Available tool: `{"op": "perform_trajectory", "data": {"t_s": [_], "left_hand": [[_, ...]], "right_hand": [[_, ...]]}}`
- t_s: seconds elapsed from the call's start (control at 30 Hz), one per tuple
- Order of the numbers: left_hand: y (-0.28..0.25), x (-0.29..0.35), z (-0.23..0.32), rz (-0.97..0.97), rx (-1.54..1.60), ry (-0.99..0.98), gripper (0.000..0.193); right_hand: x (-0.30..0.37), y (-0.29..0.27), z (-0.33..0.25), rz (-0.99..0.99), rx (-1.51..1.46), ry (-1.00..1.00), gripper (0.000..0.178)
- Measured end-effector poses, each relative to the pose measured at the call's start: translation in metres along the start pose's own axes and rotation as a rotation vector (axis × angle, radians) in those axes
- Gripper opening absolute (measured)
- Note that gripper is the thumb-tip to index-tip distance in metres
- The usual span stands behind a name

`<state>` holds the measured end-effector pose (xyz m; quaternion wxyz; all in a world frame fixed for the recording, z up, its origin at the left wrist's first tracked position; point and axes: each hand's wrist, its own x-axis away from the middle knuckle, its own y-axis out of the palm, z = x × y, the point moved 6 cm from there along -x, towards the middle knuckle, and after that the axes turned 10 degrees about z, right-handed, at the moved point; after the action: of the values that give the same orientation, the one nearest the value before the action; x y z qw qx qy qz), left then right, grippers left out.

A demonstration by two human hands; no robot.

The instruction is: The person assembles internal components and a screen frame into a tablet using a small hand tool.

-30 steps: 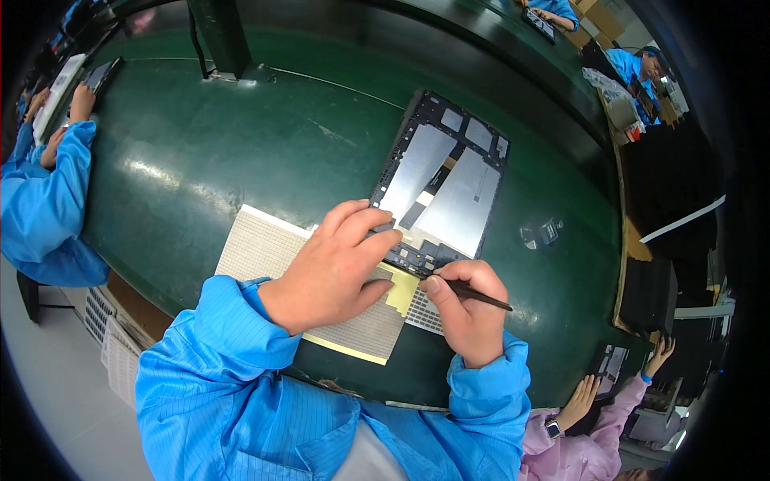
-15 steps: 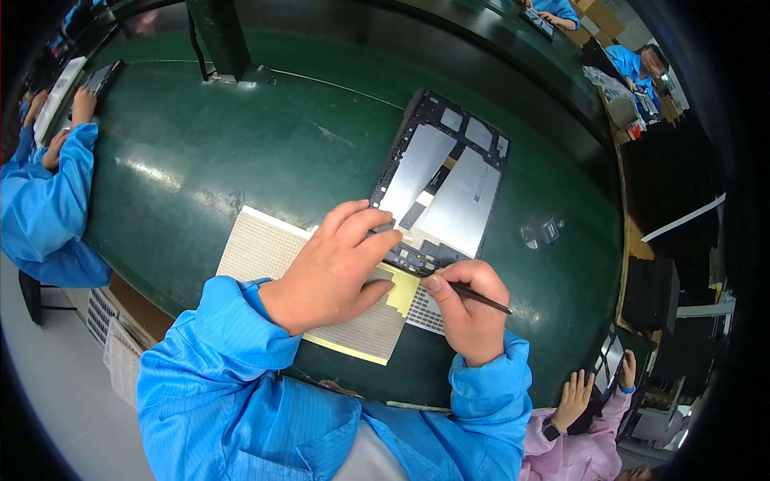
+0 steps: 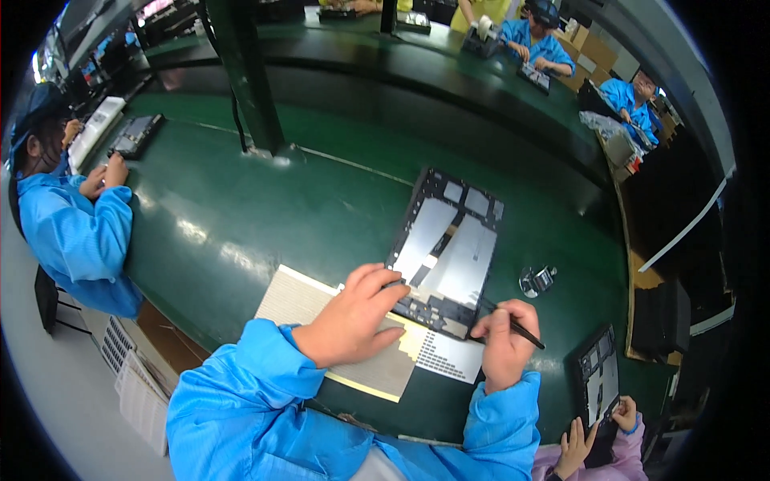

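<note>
An opened tablet (image 3: 464,268) lies at a slant on the bench, its dark frame around silvery metal sheets with a ribbon cable down the middle. My left hand (image 3: 358,314) rests at its lower left corner, fingers stretched over the edge and thumb apart. By the lower right corner, my right hand (image 3: 507,345) pinches slim black tweezers (image 3: 525,331); their tips are too small to make out against the tablet's side. Partly under my left hand lies a beige sheet of small stickers (image 3: 369,373) with yellow backing. Beside it sits a white sheet with rows of dark pieces (image 3: 449,357).
A small clear-and-dark object (image 3: 537,281) sits right of the tablet on the green bench (image 3: 241,208). A green post (image 3: 245,88) rises at the back. Co-workers handle devices at left and far back; at lower right, a person in pink holds another tablet (image 3: 597,373).
The view has tilted up, so the bench appears lower. My right hand has moved with the tweezers from the tablet's lower edge to its right corner. My left hand stays at the left corner.
</note>
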<state>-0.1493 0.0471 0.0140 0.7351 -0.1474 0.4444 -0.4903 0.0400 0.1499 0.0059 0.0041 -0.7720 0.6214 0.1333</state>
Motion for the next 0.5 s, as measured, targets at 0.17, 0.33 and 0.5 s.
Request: {"op": "perform_trajectory", "data": {"t_s": [0.17, 0.33, 0.5], "left_hand": [[-0.003, -0.005, 0.0, 0.023, 0.117, -0.155, 0.057], [0.003, 0.0, -0.03, 0.177, 0.386, -0.57, 0.06], [0.012, -0.002, -0.044, 0.468, 0.883, -0.903, 0.055]], "right_hand": [[-0.013, -0.01, 0.02, 0.089, 0.38, 0.001, 0.011], [-0.016, -0.001, 0.02, 0.085, 0.497, -0.042, 0.019], [-0.021, -0.014, 0.031, 0.089, 0.372, -0.018, 0.024]]}}
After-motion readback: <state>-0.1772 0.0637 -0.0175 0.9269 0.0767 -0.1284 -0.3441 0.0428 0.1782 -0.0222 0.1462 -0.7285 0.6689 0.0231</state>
